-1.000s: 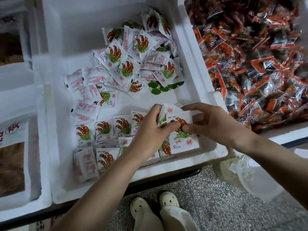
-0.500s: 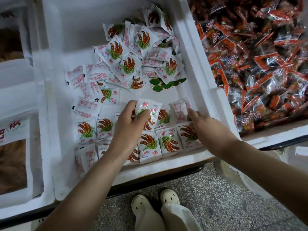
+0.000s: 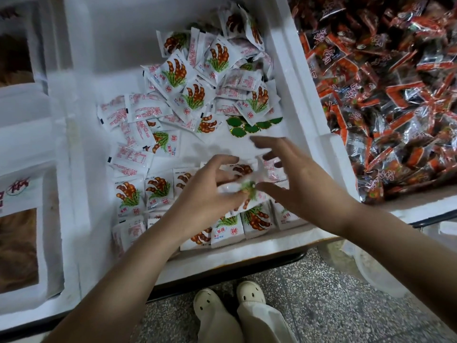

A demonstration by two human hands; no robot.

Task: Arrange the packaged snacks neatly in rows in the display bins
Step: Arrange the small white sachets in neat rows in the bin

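A white foam bin [image 3: 247, 256] holds white snack packets printed with brown pods and green leaves. A loose pile [image 3: 197, 95] lies at the back. Packets in rows [image 3: 158, 191] line the front. My left hand [image 3: 207, 194] hovers over the front rows and pinches one blurred packet [image 3: 237, 188] between thumb and fingers. My right hand [image 3: 294, 179] is just to the right, fingers spread, thumb close to that packet; whether it touches the packet I cannot tell. Both hands hide part of the front rows.
A second foam bin [image 3: 346, 154] on the right is heaped with red and clear packets [image 3: 383, 95]. On the left stands a white-framed bin of brown goods [image 3: 19, 243]. Green leaf-shaped pieces [image 3: 244, 125] lie mid-bin. My shoes [image 3: 227, 300] stand on speckled floor below.
My left hand has carried its packet rightward over the front rows. My right hand has lifted off the right end of the row and spread its fingers beside that packet.
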